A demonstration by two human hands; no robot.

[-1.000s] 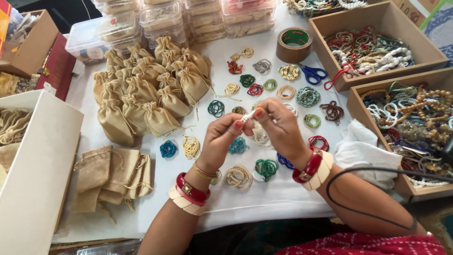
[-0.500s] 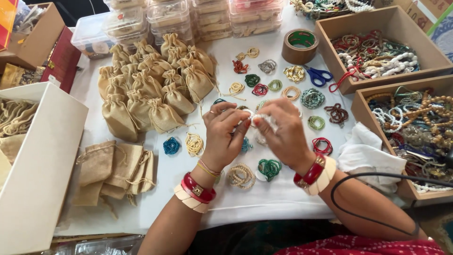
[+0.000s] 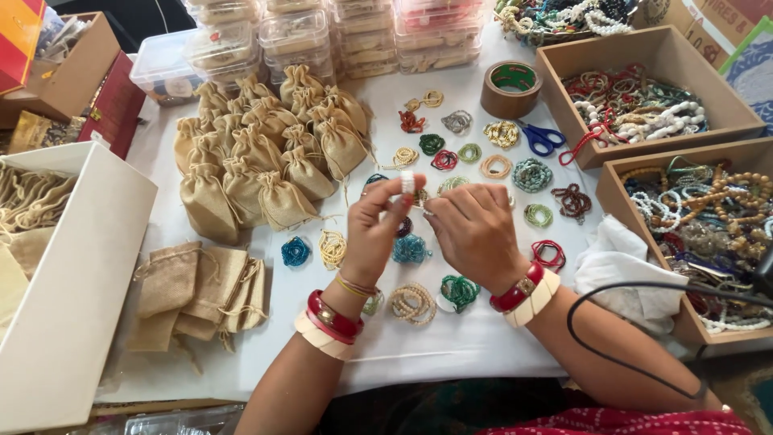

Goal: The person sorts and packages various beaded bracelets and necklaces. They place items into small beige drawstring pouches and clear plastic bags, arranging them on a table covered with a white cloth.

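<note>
Head view looks down on a white-covered table [image 3: 451,354], and around the two hands the biggest things come first: a white box [image 3: 72,266] far out beyond the left hand, two brown cardboard trays of beads [image 3: 668,105] beyond the right hand, a heap of filled tan drawstring pouches [image 3: 266,161] ahead of the left hand, and flat empty pouches [image 3: 201,290] beside the left wrist. Small coiled bead bracelets [image 3: 459,290] lie in rows under and ahead of both hands, with a tape roll [image 3: 511,87] and blue scissors [image 3: 543,138] farther ahead of the right hand. The left hand [image 3: 374,238] pinches a small white beaded piece [image 3: 407,182] upright between thumb and fingertips; the right hand [image 3: 475,234] has its fingers drawn together, meeting the left just beside that piece, though what it grips is hidden. Fine work like this probably goes best with wrists steadied low over the table and the piece kept clear of the coils beneath.
</note>
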